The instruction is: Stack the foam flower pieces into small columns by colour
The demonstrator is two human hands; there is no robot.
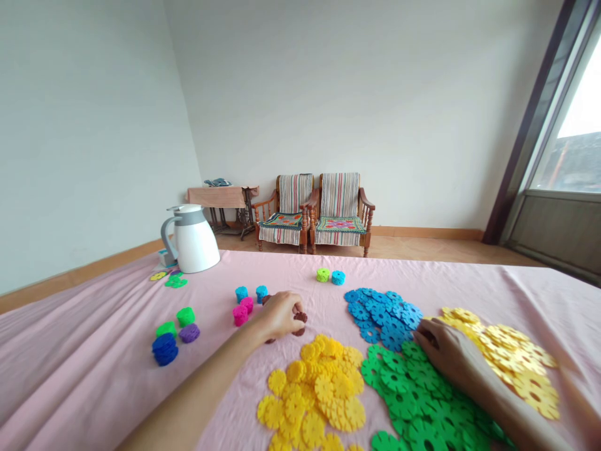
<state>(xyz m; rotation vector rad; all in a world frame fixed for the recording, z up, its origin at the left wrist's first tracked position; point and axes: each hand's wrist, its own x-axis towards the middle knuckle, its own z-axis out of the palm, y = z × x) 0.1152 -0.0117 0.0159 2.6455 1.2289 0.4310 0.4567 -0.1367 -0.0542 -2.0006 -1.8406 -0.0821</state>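
My left hand [280, 314] is closed, thumb and fingers pinching brown notched plastic discs [300, 326] just above the pink cloth. More brown discs [267, 300] show partly behind that hand. Over the edge of the green disc pile [413, 388] rests my right hand [446, 351], fingers curled; whatever its fingertips hold, if anything, is hidden. Blue discs [382, 313] lie loose to its left, and golden-yellow discs [516, 357] to its right. Nearer to me, between the forearms, spreads a heap of yellow discs [319, 388].
Small disc stacks stand at left: dark blue [164, 349], purple [190, 332], bright green [185, 316], pink [240, 314] and light blue [241, 294]. A lime stack [323, 274] sits farther back. The white jug [195, 241] stands at the cloth's far left edge. Two wooden armchairs [340, 207] are beyond.
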